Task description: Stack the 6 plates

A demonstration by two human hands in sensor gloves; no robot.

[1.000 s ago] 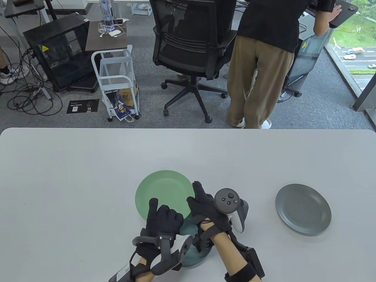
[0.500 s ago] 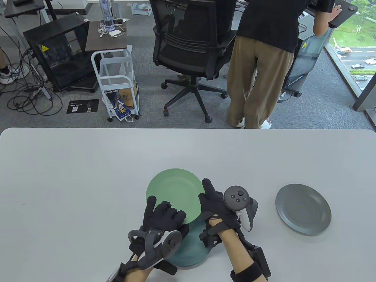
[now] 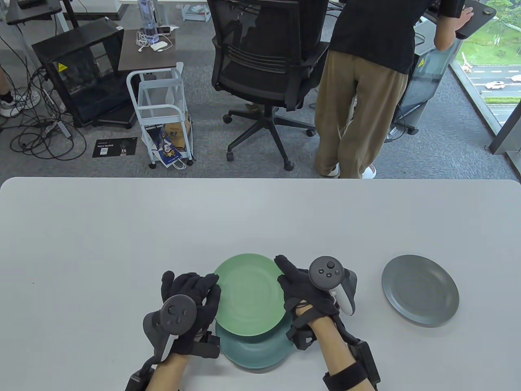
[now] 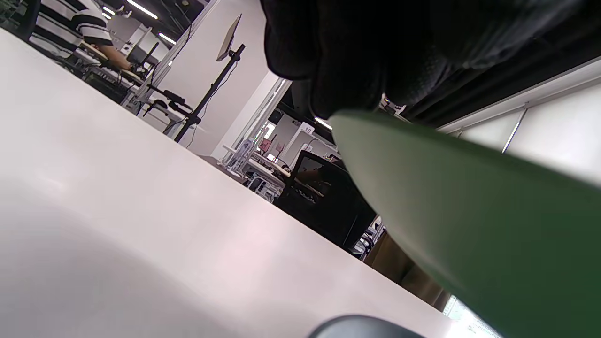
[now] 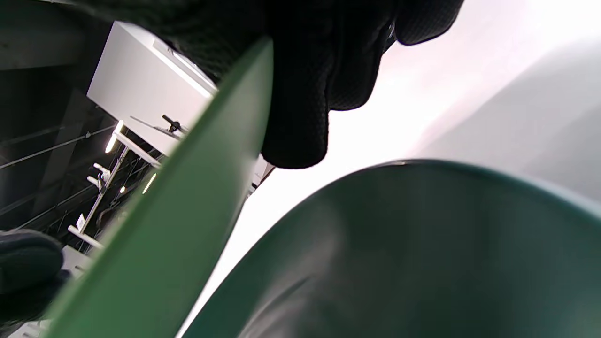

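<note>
Left fingers point(image 3: 207, 285) lie against the left rim of the green plate point(image 3: 248, 294); from the left wrist view they curl over its edge from above, so the left hand point(image 3: 191, 303) holds that rim. Right fingers point(image 3: 285, 264) reach along the plate's right rim; the right wrist view shows a fingertip hooked over the edge, so the right hand point(image 3: 303, 291) grips it from the opposite side. Both hands carry the same plate between them.

The green plate sits above a teal plate point(image 3: 256, 352), overlapping its far half. In the right wrist view there is a clear gap between the tilted green underside and the teal plate's surface, so the two are apart, not yet nested. The teal plate rests on the counter point(image 3: 122, 228) at the near edge, between the two wrists. Whether more plates lie beneath it cannot be told from above.

A grey plate point(image 3: 420, 290) lies alone on the counter to the right, well apart from the right hand. Its dark rim shows low in the left wrist view.

Trackers ride on the back of each hand, left one point(image 3: 173, 315) dark, right one point(image 3: 331, 281) dark with a white grip.

Beyond the far edge of the counter: an office chair point(image 3: 264, 61), a standing person point(image 3: 366, 81), a white cart point(image 3: 163, 110).
</note>
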